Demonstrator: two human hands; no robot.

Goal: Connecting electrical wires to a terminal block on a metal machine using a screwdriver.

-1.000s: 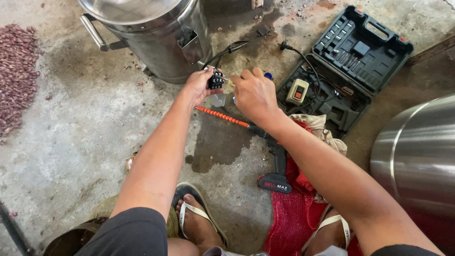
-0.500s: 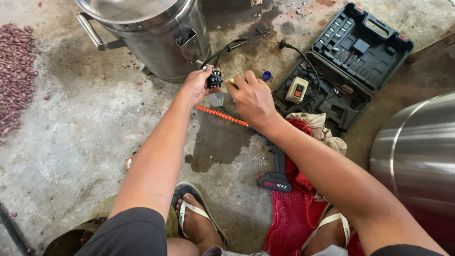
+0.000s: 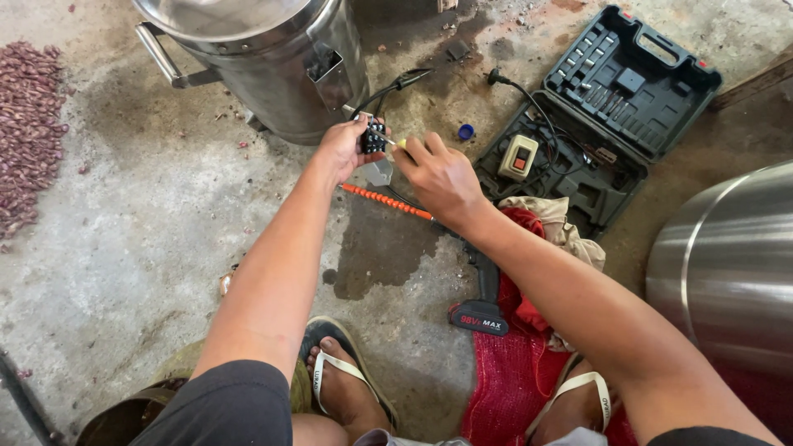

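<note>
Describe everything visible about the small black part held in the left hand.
The small black part is a blocky, dark, plastic-looking piece with pale spots on its face, possibly contacts or screws; finer detail is too small to tell. The left hand pinches it above the concrete floor, just in front of the steel drum. A black cable seems to run from it toward the drum. The right hand brings a thin yellow-tipped tool against its side.
</note>
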